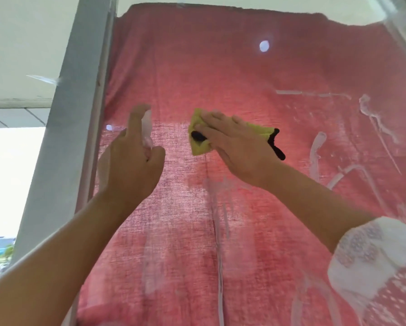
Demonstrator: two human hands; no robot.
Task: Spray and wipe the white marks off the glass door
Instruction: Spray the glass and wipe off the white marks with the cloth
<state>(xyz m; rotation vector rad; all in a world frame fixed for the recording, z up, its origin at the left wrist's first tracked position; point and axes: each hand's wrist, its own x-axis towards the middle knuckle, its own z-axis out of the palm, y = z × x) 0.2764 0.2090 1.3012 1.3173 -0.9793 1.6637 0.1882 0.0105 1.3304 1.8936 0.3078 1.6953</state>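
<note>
Head view, wiping step: left hand (131,161) grips translucent plastic spray bottle (147,128), flat right hand (235,147) presses yellow black-edged cloth (198,148) on glass door (197,67); next I'd sweep right onto white smears (316,156).

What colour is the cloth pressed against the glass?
Yellow with black trim, in the head view.

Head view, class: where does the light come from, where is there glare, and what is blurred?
Head view: backlit, daylight glows through the red cloth; a white glare spot sits near the top; the left hand and its spray bottle are motion-smeared, the right hand sharper.
</note>
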